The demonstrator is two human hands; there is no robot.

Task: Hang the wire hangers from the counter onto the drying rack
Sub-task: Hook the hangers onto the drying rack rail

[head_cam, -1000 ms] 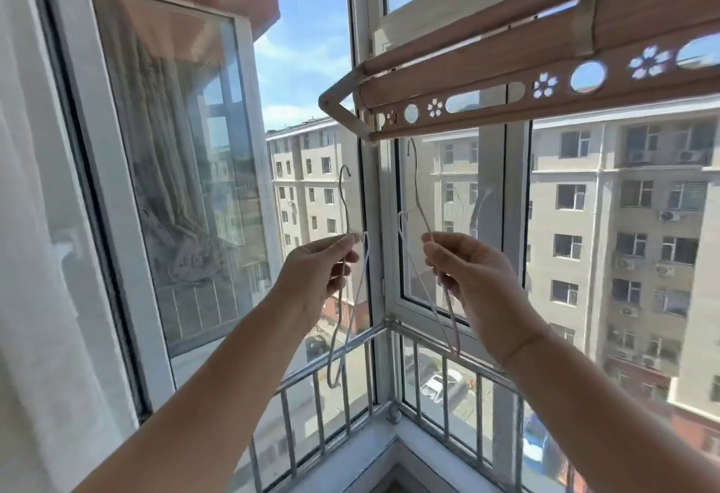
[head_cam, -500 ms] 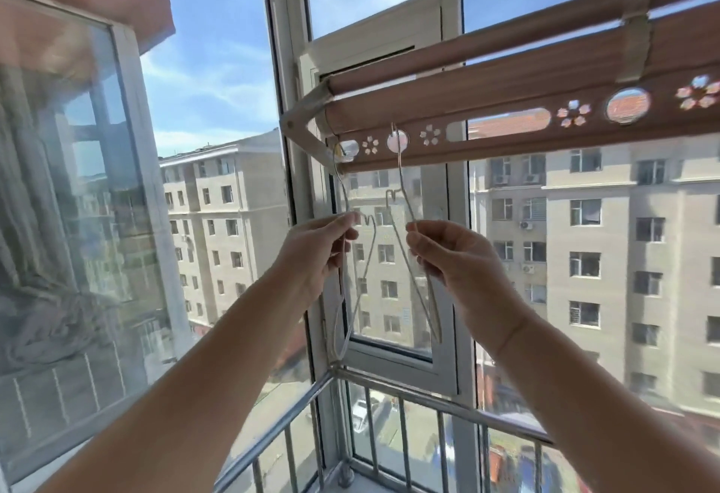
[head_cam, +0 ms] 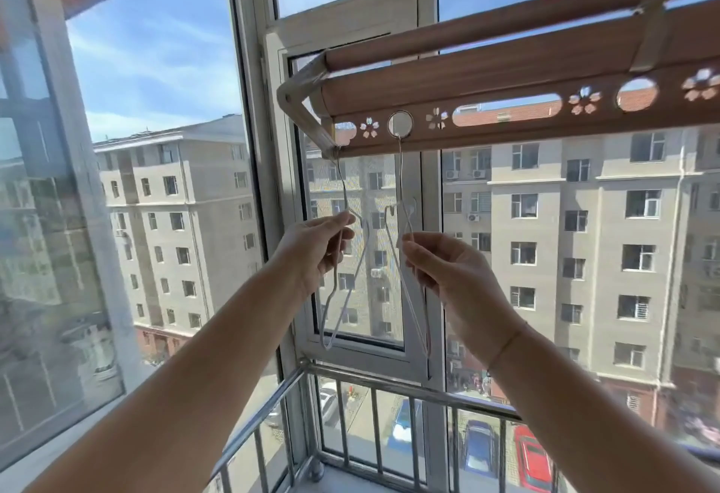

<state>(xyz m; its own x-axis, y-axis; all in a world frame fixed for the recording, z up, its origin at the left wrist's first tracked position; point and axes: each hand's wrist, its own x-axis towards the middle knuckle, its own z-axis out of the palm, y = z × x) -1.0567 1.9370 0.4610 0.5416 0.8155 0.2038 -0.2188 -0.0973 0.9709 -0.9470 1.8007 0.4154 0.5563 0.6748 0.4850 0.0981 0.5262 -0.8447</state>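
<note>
1. Head view: the left hand [head_cam: 317,249] pinches the shoulder of the left wire hanger [head_cam: 343,278], fingers closed on the thin wire; the right hand [head_cam: 444,270] pinches the right wire hanger [head_cam: 405,258] the same way.
2. The drying rack [head_cam: 506,75] runs across the upper right, a brown bar with flower and round cut-outs along its lower edge.
3. The right hanger's hook sits in a round hole [head_cam: 400,124] of the rack, so it looks hung, though the hand has not let go.
4. The left hanger's hook reaches the rack's left end near the bracket [head_cam: 307,102]; whether it is caught in a hole or only touching the edge is hard to tell.
5. Judged from this, two hangers are at the point of being hung; releasing them is left.
6. The desk is out of view, so how many hangers wait there cannot be known.
7. The white wires fade against the pale building [head_cam: 584,239] behind the glass, and the rack's right end is cut off.
</note>
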